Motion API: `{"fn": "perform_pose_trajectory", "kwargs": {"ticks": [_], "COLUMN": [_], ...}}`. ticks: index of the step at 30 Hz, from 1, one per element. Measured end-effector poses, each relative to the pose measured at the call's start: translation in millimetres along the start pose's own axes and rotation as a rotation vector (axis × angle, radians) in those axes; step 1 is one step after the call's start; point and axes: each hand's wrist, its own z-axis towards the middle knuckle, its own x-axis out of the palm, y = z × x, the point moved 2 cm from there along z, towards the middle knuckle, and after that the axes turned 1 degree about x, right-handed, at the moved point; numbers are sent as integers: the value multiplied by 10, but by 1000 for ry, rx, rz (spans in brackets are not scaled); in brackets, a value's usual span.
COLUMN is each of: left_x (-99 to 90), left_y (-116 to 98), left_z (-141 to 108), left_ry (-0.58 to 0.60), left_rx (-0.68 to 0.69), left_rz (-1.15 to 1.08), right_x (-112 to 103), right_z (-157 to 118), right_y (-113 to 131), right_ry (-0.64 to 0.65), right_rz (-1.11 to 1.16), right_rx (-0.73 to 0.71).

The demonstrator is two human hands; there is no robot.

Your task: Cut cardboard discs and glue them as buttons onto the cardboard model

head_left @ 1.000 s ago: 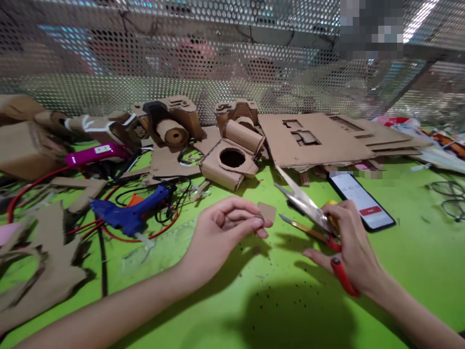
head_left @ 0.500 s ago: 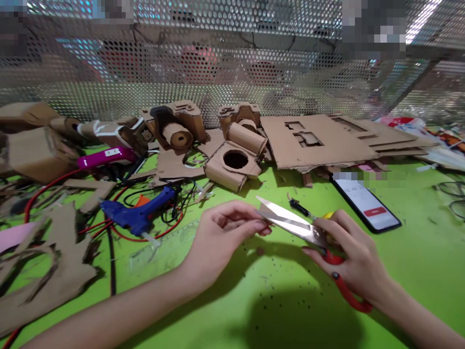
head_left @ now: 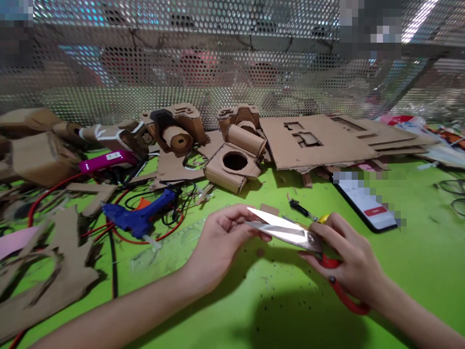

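Observation:
My right hand [head_left: 348, 261] grips a pair of scissors [head_left: 283, 230] by the red handles, its blades slightly apart and pointing left. Closed in a pinch, my left hand [head_left: 227, 242] is at the blade tips, which partly cover its fingers. A small piece of cardboard [head_left: 269, 209] shows just behind the upper blade, at my left fingertips; the blades hide most of it. Beyond my right hand lies a thin black tool [head_left: 301, 208] with a yellow part [head_left: 324, 218] near my fingers.
A blue glue gun [head_left: 140, 213] and a clear ruler [head_left: 167, 242] lie left. Behind are cardboard camera models [head_left: 179, 128], a cardboard box with a round hole [head_left: 232, 167] and cut sheets [head_left: 319, 145]. A phone [head_left: 366, 203] lies right. Cardboard scraps [head_left: 54, 261] cover the left side.
The scissors have moved slightly left over my left fingertips, and the blades have shifted apart. More of the small cardboard piece shows behind them. My left hand has barely moved.

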Motion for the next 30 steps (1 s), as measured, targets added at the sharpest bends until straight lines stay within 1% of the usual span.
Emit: {"fn": "perform_pose_trajectory", "kwargs": {"ticks": [13, 18, 21, 23, 25, 30], "left_x": [1, 27, 30, 28, 26, 31], "left_y": [18, 10, 25, 43, 64, 108], "left_z": [9, -4, -17, -28, -37, -50], "left_ry": [-32, -55, -81, -94, -94, -44], "left_rx": [-40, -90, -115, -132, -131, -97], "left_rz": [-3, -28, -11, 6, 9, -42], "right_x": [7, 16, 28, 33, 36, 32], "right_z": [-5, -10, -11, -11, -10, 8], "right_y": [16, 28, 36, 42, 53, 94], "right_ry": [8, -5, 22, 11, -10, -39], "right_rz": [44, 50, 73, 73, 63, 40], "right_rx": [6, 24, 9, 20, 26, -5]}}
